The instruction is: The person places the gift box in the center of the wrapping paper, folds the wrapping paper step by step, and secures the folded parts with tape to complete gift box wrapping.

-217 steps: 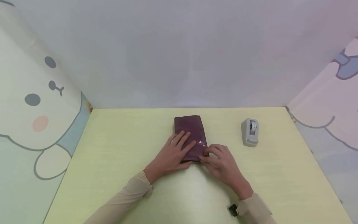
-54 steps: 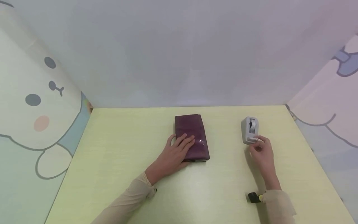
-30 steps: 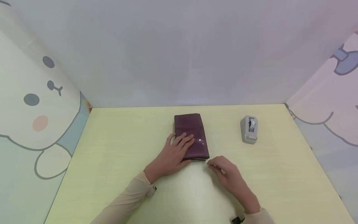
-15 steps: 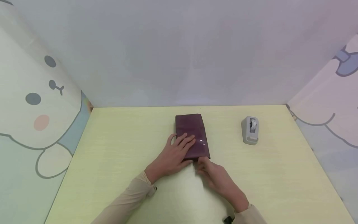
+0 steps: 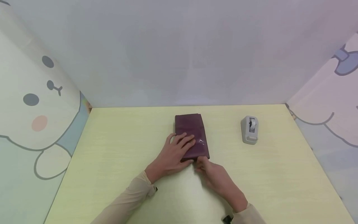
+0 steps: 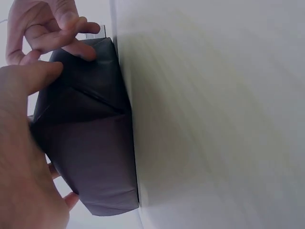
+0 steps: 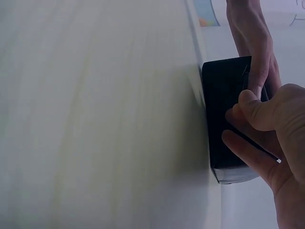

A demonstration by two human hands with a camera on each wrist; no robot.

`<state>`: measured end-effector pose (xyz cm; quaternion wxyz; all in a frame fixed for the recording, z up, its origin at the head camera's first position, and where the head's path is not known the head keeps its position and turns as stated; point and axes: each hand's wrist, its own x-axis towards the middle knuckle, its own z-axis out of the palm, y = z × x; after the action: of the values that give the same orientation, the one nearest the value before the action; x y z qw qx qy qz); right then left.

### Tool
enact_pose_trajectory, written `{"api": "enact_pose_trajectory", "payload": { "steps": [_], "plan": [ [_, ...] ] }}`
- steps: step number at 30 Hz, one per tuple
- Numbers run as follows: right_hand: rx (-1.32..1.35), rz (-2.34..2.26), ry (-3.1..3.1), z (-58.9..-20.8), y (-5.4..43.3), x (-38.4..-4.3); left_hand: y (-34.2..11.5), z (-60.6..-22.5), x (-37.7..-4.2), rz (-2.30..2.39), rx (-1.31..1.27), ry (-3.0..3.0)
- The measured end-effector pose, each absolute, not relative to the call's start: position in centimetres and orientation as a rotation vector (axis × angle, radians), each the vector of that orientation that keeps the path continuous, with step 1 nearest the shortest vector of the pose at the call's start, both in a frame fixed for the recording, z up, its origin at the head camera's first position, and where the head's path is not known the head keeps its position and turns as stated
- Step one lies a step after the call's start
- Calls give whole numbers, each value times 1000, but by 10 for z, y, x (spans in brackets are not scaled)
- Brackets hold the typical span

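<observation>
A box-shaped package wrapped in dark purple paper (image 5: 190, 124) lies on the table, its folded end facing me. My left hand (image 5: 171, 157) rests across its top with fingers spread, and the thumb reaches down over the near end. Against that end, the fingers of my right hand (image 5: 216, 177) press on the folded paper. In the right wrist view the right thumb (image 7: 259, 112) sits close to the left thumb at the flap of the wrapped package (image 7: 224, 90). Creased folds of the package (image 6: 95, 143) show in the left wrist view. Whatever lies under the right fingertips is hidden.
A grey tape dispenser (image 5: 249, 130) with a roll in it stands on the pale yellow table (image 5: 120, 137), right of the package. A plain grey wall (image 5: 179, 62) rises behind, and cartoon-printed panels (image 5: 39, 99) flank both sides.
My right hand went from the package to the tape dispenser, came back pinching something small and whitish, and now presses the near end. My left hand stayed on the package.
</observation>
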<state>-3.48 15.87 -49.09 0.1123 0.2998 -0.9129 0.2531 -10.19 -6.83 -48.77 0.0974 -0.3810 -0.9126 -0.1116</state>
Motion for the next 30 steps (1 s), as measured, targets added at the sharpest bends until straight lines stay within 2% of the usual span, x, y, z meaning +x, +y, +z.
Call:
{"api": "enact_pose_trajectory", "payload": {
  "steps": [14,30],
  "plan": [
    [724,722,-2711,-486,145,-35,-73,-476,-103,-448,-1185,-2836],
    [538,710,-2669,-485,127,-32,-76,-482,-104,-419,-1215,-2724]
  ]
}}
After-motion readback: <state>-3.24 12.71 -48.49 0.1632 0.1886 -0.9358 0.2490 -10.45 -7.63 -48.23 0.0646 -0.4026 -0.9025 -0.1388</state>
